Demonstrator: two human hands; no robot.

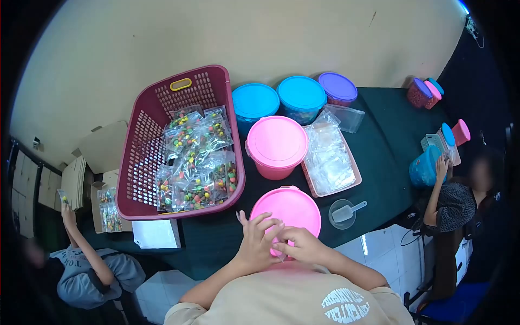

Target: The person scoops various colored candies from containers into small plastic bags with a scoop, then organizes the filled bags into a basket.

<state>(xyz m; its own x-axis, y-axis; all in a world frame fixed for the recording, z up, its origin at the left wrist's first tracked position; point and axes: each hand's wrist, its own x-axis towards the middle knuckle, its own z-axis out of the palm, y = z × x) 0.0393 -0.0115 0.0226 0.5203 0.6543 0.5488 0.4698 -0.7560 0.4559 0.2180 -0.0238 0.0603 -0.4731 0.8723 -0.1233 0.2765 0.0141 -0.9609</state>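
Both hands meet over the near edge of a pink-lidded tub (287, 208) close to my body. My left hand (255, 245) has its fingers curved and partly spread, with the tips by my right hand. My right hand (301, 247) is closed in a pinch against it. A small bit of something clear, perhaps plastic, shows between them, but the fingers hide most of it. Just to the right stands a clear round bowl (343, 223) with a white scoop (346, 213) in it. Behind is a second pink-lidded tub (277, 142).
A maroon basket (125, 179) at left holds several clear packets of colourful sweets (197, 157). A pink tray (352, 183) holds clear plastic bags (329, 157). Blue-lidded tubs (301, 93) and a purple-lidded tub (337, 86) line the wall. People work at left (92, 271) and right (457, 203).
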